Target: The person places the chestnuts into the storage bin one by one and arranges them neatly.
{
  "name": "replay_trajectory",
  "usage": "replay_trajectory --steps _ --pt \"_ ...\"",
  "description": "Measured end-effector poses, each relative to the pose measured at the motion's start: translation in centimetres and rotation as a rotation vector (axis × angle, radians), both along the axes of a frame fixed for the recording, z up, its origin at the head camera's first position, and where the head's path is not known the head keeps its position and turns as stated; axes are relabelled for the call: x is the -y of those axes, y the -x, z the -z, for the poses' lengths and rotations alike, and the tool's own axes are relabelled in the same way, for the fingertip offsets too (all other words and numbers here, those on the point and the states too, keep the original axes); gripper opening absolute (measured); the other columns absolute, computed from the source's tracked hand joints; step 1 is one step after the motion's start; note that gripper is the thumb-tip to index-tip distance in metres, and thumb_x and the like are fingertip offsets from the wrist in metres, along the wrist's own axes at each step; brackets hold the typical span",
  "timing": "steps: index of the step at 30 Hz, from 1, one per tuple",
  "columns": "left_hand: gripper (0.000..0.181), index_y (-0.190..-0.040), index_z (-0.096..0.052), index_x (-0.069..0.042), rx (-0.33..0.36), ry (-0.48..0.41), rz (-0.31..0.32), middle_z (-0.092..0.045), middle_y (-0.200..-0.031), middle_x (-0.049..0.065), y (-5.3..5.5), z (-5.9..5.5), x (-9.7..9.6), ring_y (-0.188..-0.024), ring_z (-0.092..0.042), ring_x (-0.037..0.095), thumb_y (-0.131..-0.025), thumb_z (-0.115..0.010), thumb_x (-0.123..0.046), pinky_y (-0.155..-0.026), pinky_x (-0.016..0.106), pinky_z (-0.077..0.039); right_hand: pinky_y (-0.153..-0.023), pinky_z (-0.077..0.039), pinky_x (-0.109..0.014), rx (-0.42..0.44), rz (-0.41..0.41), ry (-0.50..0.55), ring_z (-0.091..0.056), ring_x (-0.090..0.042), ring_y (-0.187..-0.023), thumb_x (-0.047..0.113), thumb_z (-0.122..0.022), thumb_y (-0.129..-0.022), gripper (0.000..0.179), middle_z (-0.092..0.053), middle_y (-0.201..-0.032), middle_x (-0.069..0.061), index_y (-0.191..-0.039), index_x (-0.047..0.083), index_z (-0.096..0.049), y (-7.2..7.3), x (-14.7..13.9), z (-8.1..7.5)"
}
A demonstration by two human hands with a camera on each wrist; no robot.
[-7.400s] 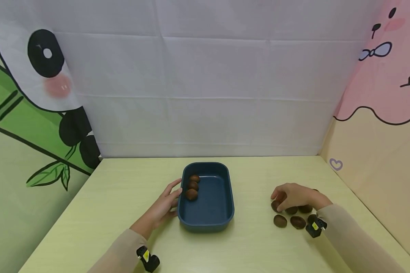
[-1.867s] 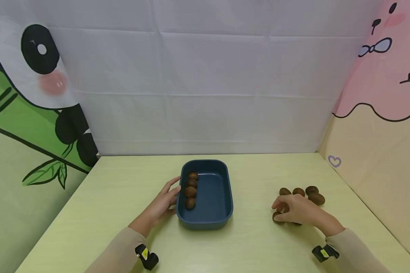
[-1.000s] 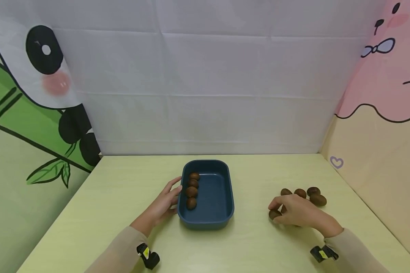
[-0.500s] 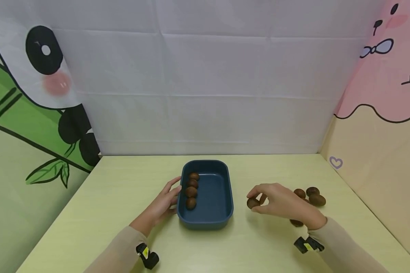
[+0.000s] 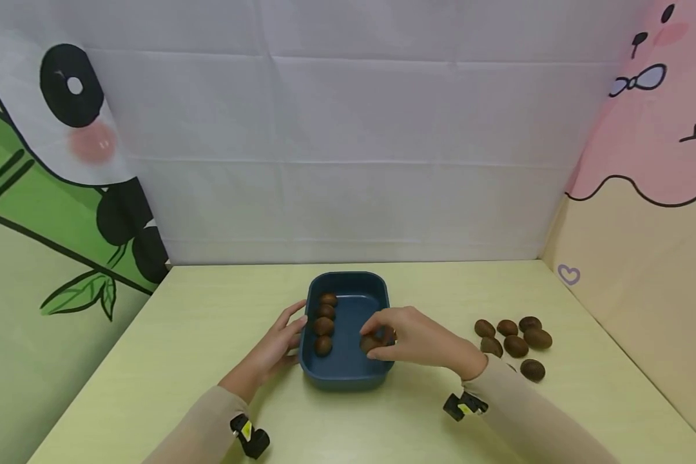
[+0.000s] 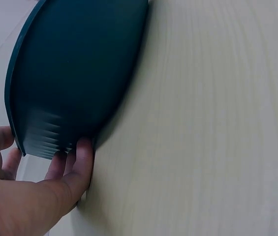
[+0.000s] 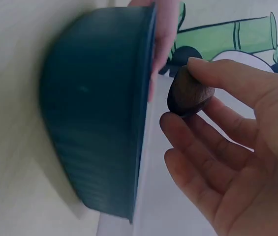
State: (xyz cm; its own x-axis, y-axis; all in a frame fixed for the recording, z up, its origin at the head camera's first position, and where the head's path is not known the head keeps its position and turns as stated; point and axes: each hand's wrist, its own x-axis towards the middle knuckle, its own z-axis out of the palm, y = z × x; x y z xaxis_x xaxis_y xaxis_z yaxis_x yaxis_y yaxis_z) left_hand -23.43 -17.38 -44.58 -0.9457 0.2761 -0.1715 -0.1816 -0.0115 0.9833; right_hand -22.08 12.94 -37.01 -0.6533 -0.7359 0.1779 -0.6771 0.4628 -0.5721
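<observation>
- A white cloth (image 5: 348, 161) is hanging at the back and is showing its fold lines; beside it, a large black-eyed cartoon animal (image 5: 72, 116) is appearing on the left and a pink one (image 5: 644, 142) on the right.
- A pale yellow table (image 5: 180, 335) is stretching in front of this cloth.
- A dark blue box (image 5: 348, 383) is standing upright near the middle of the table.
- Two beige sleeves (image 5: 197, 425) are covering the forearms.
- The left hand (image 5: 275, 348) is touching the left outer side of the box, its fingers lying relaxed.
- The right hand (image 5: 417, 338) is pinching one brown nut (image 5: 370, 343) between thumb and fingers.
- Small black devices (image 5: 252, 439) are sitting at both wrists.
- Seven loose nuts (image 5: 516, 346) are lying in a group to the right of the box; the edge of another is peeping beside the right sleeve.
- Four nuts (image 5: 324, 326) are forming a row inside the box, along its left wall.
- The pinched nut is hanging over the right half of the box, above the rim level, apart from this row.
</observation>
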Motion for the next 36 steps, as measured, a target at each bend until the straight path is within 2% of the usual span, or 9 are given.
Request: replay_trajectory --steps 8,14,21,26,36 --pt "0.057 -0.158 -0.021 -0.028 -0.004 0.000 0.000 -0.046 -0.146 0.027 0.2 0.0 -0.1 -0.125 -0.056 0.035 -0.108 -0.046 -0.038 -0.092 0.049 -0.049 -0.072 -0.051 -0.020 0.018 -0.067 -0.048 -0.062 -0.002 -0.080 0.020 -0.079 -0.089 0.026 -0.068 -0.102 0.010 -0.113 0.013 -0.071 1.1 3.8 2.1" --pt "0.057 -0.158 -0.022 -0.028 -0.009 0.014 -0.010 -0.046 -0.145 0.028 0.2 0.0 -0.2 -0.127 -0.055 0.036 -0.108 -0.047 -0.038 -0.094 0.052 -0.048 -0.066 -0.047 -0.017 -0.001 -0.095 -0.095 -0.056 0.000 -0.070 0.019 -0.079 -0.089 0.022 -0.066 -0.092 0.013 -0.109 0.014 -0.073 1.6 6.1 3.4" --pt "0.059 -0.159 -0.021 -0.027 -0.004 0.014 0.002 -0.046 -0.145 0.027 0.1 -0.1 0.0 -0.126 -0.055 0.036 -0.107 -0.047 -0.040 -0.095 0.052 -0.048 -0.064 -0.044 -0.014 -0.023 -0.116 -0.128 -0.053 0.003 -0.068 0.018 -0.080 -0.088 0.021 -0.069 -0.093 0.011 -0.107 0.013 -0.073 1.8 7.8 4.5" --pt "0.059 -0.159 -0.021 -0.027 -0.009 0.011 0.004 -0.048 -0.144 0.027 0.1 0.0 0.0 -0.126 -0.055 0.036 -0.107 -0.047 -0.039 -0.097 0.054 -0.046 -0.064 -0.045 -0.013 -0.012 -0.107 -0.129 -0.056 0.004 -0.069 0.015 -0.080 -0.088 0.020 -0.071 -0.094 0.007 -0.107 0.011 -0.073 1.9 8.4 5.0" --pt "0.059 -0.159 -0.020 -0.027 -0.011 0.014 0.006 -0.049 -0.143 0.027 0.1 0.0 0.0 -0.127 -0.055 0.036 -0.108 -0.046 -0.039 -0.098 0.055 -0.045 -0.070 -0.046 -0.014 -0.018 -0.039 -0.112 -0.063 -0.004 -0.082 0.012 -0.080 -0.087 0.020 -0.072 -0.099 0.002 -0.107 0.008 -0.074 1.9 8.9 5.1"
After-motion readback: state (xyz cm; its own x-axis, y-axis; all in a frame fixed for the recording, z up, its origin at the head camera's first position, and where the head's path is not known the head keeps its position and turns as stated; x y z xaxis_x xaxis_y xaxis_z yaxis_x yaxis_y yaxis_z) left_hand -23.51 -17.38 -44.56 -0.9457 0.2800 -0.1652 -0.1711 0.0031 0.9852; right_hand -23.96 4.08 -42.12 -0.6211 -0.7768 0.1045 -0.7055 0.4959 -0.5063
